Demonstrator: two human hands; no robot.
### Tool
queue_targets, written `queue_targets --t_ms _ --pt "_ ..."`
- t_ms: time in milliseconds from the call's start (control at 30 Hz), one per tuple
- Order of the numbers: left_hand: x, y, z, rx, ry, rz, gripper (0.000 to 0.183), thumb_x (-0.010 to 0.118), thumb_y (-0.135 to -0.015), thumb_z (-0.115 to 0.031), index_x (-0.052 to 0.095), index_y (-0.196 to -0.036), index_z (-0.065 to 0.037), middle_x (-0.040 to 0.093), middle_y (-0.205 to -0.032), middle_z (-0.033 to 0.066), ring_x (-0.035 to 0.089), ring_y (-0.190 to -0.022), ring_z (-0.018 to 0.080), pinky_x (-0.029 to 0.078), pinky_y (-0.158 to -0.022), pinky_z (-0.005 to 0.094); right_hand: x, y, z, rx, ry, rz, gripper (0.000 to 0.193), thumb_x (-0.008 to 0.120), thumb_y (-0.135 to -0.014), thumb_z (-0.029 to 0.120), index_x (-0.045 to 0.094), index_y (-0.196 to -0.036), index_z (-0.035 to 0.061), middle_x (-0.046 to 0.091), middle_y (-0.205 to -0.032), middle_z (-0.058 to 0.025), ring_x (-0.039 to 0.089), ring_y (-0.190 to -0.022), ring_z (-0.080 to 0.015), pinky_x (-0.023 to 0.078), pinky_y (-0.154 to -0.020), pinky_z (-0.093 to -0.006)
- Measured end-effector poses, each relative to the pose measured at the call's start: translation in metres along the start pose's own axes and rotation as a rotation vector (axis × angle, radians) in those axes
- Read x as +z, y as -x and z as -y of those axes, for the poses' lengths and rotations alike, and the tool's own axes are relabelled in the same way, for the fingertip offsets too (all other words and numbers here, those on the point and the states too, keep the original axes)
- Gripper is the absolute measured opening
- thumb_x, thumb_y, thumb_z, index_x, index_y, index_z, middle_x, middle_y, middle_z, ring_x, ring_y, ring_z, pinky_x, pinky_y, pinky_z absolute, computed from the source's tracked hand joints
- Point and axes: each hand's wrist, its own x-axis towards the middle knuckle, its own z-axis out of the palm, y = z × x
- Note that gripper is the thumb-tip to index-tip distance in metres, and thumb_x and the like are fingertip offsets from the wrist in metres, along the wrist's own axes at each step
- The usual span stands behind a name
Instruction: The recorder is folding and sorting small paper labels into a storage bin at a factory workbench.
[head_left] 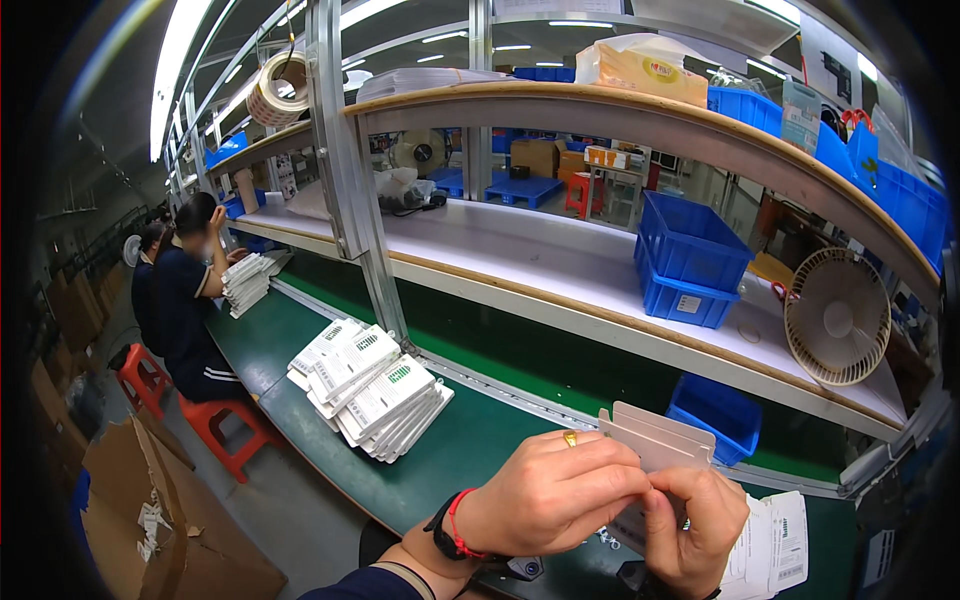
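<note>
Both hands meet over the green workbench (480, 420) at a small cardboard carton (660, 447), pale inside, with its end flaps standing up. My left hand (565, 485), with a ring and a red cord at the wrist, is closed on the carton's near side. Thumb and fingers of my right hand (700, 525) pinch its edge close to the left fingertips. The hands hide most of the carton's body. Flat white cartons (785, 545) with green print lie beside my right hand. Small whitish pieces (607, 538) show on the bench below the hands.
White cartons (375, 390) are piled on the bench to the left. Blue bins (690, 265) and a fan (837, 315) occupy the shelf; another blue bin (715, 415) sits below. A co-worker (190, 290) sits far left, near an open cardboard box (170, 520).
</note>
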Motion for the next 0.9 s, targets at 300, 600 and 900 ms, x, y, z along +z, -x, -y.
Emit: queue_targets --t_ms 300,600,900 --pt "0.003 -0.002 -0.001 -0.016 0.001 -0.021 0.021 0.075 -0.071 0.002 0.067 -0.090 -0.001 0.067 -0.085 0.0110 0.065 -0.070 0.0230 0.052 -0.062 0.0303 -0.001 0.002 -0.003 0.001 0.029 -0.028 0.006 0.069 -0.083 0.001 0.062 -0.084 0.0008 0.061 -0.071 -0.0134 0.060 -0.060 -0.0275 0.046 -0.056 -0.0324" --pt "-0.001 0.001 -0.002 -0.019 -0.010 -0.053 0.023 0.075 -0.072 0.001 0.067 -0.093 -0.001 0.066 -0.082 0.0096 0.065 -0.068 0.0225 0.051 -0.061 0.0301 0.012 0.004 -0.007 0.007 0.072 -0.034 0.012 0.069 -0.080 0.011 0.062 -0.083 0.0015 0.061 -0.069 -0.0109 0.058 -0.058 -0.0275 0.042 -0.054 -0.0326" --pt "-0.002 -0.001 0.000 -0.009 -0.011 -0.043 0.024 0.075 -0.071 0.002 0.068 -0.094 0.000 0.066 -0.083 0.0096 0.064 -0.068 0.0220 0.051 -0.060 0.0300 0.012 0.004 -0.010 -0.002 0.109 -0.026 0.011 0.066 -0.084 0.011 0.060 -0.082 0.0014 0.060 -0.068 -0.0114 0.058 -0.058 -0.0283 0.043 -0.055 -0.0344"
